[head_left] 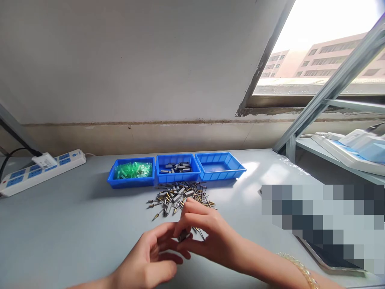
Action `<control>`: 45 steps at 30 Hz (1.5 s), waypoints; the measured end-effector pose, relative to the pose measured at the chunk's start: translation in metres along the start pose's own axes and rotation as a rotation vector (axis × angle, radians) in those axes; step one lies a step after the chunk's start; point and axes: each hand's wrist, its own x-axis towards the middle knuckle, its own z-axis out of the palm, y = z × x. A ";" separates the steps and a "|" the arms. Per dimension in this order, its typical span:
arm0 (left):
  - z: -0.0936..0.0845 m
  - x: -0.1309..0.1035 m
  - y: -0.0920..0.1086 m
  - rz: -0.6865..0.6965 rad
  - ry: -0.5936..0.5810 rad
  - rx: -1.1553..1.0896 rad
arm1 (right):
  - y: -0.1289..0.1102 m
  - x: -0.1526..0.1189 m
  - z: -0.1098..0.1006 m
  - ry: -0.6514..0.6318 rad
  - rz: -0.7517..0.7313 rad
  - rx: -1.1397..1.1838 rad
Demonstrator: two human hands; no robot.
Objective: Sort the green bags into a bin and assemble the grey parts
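Observation:
My right hand (207, 228) pinches a small dark metal part (183, 235) between thumb and fingers, low in the middle of the view. Close on its left, my left hand (156, 253) has its fingers curved and apart, their tips near or touching the held part; nothing is seen gripped in it. Just beyond both hands lies a loose pile of metal parts (177, 196), thin pins with brass-coloured pieces and grey blocks among them. My right hand partly covers the pile's near side.
Behind the pile stand a blue bin with green bags (131, 186), a blue bin of metal parts (178, 177) and an empty blue bin (222, 175). A power strip (45, 170) lies at left. At right, a dark flat device (327, 253) is partly pixelated beside a metal rack (313, 112).

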 end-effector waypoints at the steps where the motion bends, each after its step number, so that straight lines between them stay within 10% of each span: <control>1: 0.000 0.000 0.001 -0.011 0.007 -0.017 | 0.000 0.000 0.000 0.000 -0.007 0.002; 10: -0.003 -0.003 -0.002 0.164 0.337 0.031 | 0.004 0.003 -0.011 0.108 0.108 -0.056; 21: 0.002 -0.011 0.001 0.350 0.260 0.303 | 0.007 0.006 0.001 -0.031 0.573 0.750; 32: -0.035 0.013 0.030 0.545 0.590 0.910 | 0.052 0.048 -0.055 0.159 0.089 -0.470; 37: -0.043 0.026 0.022 0.508 0.503 1.274 | 0.072 0.055 -0.052 0.217 0.064 -0.552; 45: -0.037 0.035 0.012 0.450 0.463 1.447 | 0.029 0.010 -0.032 0.162 0.008 -0.357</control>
